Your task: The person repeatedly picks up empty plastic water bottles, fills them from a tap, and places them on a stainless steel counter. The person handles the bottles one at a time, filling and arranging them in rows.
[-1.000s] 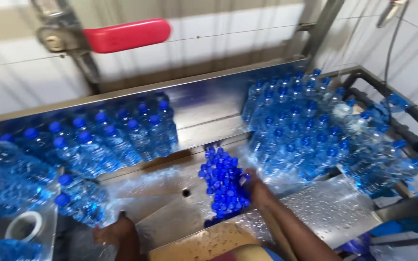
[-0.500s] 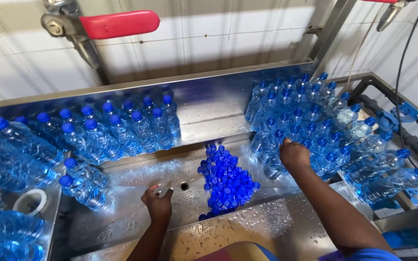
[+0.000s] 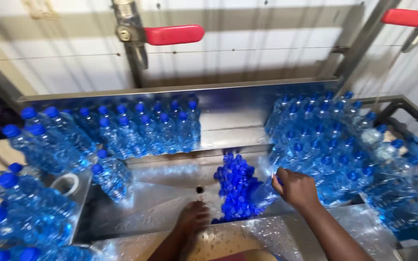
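The person's right hand point(image 3: 296, 187) is closed around a clear plastic water bottle point(image 3: 266, 192) at the near edge of the big crowd of blue-capped bottles on the right point(image 3: 344, 145), the bottle lying tilted with its lower end toward the heap of loose blue caps point(image 3: 235, 186). That heap sits in the middle of the wet steel trough point(image 3: 160, 203), just right of a small round drain hole point(image 3: 200, 190). The left hand point(image 3: 193, 217) is low on the trough floor, just below the drain and beside the caps; it is blurred, so I cannot tell whether it grips anything. To the left, another block of capped bottles point(image 3: 141, 128) stands against the steel back wall, with more lying on their sides at the far left. A roll of tape point(image 3: 65, 183) rests on the ledge there. Above, a red-handled valve point(image 3: 170, 35) juts from a pipe, and a second red handle point(image 3: 405, 17) shows at the upper right.
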